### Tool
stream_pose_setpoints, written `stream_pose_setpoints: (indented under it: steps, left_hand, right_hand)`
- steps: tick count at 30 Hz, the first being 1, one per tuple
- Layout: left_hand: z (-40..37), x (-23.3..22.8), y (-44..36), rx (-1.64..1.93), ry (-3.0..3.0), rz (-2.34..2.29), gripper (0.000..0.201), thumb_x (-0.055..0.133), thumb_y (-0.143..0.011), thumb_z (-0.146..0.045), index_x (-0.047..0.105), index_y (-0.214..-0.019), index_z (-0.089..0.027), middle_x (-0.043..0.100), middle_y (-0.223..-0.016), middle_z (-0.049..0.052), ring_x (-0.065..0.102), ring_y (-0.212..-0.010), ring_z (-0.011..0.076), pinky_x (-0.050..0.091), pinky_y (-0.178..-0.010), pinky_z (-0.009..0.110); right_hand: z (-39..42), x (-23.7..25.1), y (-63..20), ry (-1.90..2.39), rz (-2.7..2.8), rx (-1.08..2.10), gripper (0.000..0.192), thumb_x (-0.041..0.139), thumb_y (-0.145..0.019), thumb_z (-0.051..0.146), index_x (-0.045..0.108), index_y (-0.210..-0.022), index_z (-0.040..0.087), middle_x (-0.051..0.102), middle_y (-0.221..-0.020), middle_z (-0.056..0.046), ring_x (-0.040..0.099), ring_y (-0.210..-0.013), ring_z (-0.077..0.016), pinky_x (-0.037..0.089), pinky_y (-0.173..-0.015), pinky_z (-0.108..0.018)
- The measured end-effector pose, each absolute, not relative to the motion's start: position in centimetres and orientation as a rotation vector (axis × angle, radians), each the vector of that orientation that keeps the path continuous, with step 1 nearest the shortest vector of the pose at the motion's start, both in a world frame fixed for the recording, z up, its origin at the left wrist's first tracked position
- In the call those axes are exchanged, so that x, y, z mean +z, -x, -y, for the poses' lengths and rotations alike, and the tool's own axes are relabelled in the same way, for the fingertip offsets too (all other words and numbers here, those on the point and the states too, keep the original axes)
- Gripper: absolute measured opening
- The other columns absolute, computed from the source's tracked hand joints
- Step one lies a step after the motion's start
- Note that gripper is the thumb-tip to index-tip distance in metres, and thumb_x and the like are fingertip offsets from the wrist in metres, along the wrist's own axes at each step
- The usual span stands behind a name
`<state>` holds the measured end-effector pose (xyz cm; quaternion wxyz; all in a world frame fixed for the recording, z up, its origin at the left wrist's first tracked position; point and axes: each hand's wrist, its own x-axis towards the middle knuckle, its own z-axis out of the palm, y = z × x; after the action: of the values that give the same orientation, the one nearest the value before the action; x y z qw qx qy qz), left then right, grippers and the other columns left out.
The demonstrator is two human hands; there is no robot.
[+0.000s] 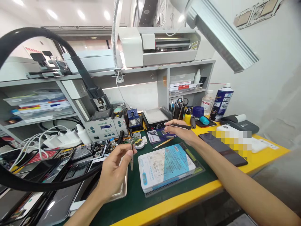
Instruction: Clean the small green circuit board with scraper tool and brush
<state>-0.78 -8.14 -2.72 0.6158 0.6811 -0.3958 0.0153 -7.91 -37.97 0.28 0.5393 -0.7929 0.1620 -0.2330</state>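
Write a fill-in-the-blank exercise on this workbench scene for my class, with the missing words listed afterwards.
The slim, silver metal tool is in the person's ____ hand.
The right hand holds a slim, pen-like tool coloured ____.
The flat, blue-and-white rectangular box lies above a smooth mat coloured dark ____.
In the picture, the tall, dark-blue spray can stands to the ____ of the clear, white-capped bottle.

Missing words: left; black; green; right.
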Motion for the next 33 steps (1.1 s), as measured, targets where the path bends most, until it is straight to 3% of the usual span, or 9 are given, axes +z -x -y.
stream_pose_setpoints:
  steps: [4,10,15,20,26,33]
  left_hand:
    - [9.3,-1.8,0.2,0.096,-1.593,0.884,0.021,0.059,-0.098,-0.038,0.068,-0.104,-0.020,0.073,-0.099,0.005,0.066,-0.094,0.0192,0.050,-0.089,0.032]
    - [12.3,0.2,0.0,0.097,-1.596,0.898,0.029,0.058,-0.098,-0.043,0.067,-0.107,-0.017,0.074,-0.091,0.006,0.064,-0.078,0.0175,0.049,-0.067,0.028]
    - [14.3,-0.1,1.0,0.105,-1.567,0.945,0.028,0.056,-0.098,-0.041,0.068,-0.105,-0.016,0.074,-0.094,0.006,0.064,-0.077,0.0161,0.050,-0.069,0.027]
    - [14.5,-0.9,1.3,0.075,-1.559,0.954,0.028,0.056,-0.099,-0.040,0.068,-0.105,-0.016,0.074,-0.092,0.007,0.066,-0.081,0.0177,0.053,-0.072,0.029]
    - [13.5,-1.2,0.8,0.053,-1.514,0.914,0.025,0.059,-0.096,-0.041,0.066,-0.099,-0.017,0.074,-0.093,0.008,0.067,-0.079,0.0177,0.053,-0.061,0.026]
    - [12.3,-0.7,-0.3,0.060,-1.453,0.843,0.027,0.061,-0.094,-0.042,0.063,-0.100,-0.016,0.074,-0.094,0.009,0.063,-0.067,0.0144,0.051,-0.051,0.023]
  right_hand:
    - [38.1,0.3,8.1,1.927,-0.366,-0.615,0.016,0.072,-0.090,0.023,0.070,-0.101,0.012,0.070,-0.084,0.000,0.067,-0.076,-0.0124,0.059,-0.075,-0.030]
    - [37.7,0.6,8.2,1.829,-0.325,-0.670,0.021,0.063,-0.098,0.029,0.068,-0.110,0.013,0.073,-0.092,-0.003,0.071,-0.083,-0.0135,0.061,-0.076,-0.030]
    - [37.1,0.9,8.1,1.700,-0.336,-0.651,0.028,0.059,-0.101,0.035,0.065,-0.114,0.012,0.072,-0.080,-0.001,0.069,-0.065,-0.0100,0.059,-0.059,-0.022]
    - [36.3,0.9,8.1,1.636,-0.321,-0.547,0.032,0.063,-0.098,0.041,0.069,-0.093,0.010,0.064,-0.063,0.004,0.062,-0.051,-0.0068,0.049,-0.045,-0.016]
    - [36.0,1.4,8.1,1.454,-0.359,-0.496,0.019,0.063,-0.099,0.030,0.065,-0.100,0.011,0.063,-0.073,0.003,0.059,-0.054,-0.0055,0.046,-0.046,-0.015]
    - [35.7,2.6,7.5,1.262,-0.418,-0.390,0.025,0.060,-0.100,0.036,0.064,-0.102,0.012,0.064,-0.080,0.001,0.059,-0.060,-0.0067,0.048,-0.051,-0.017]
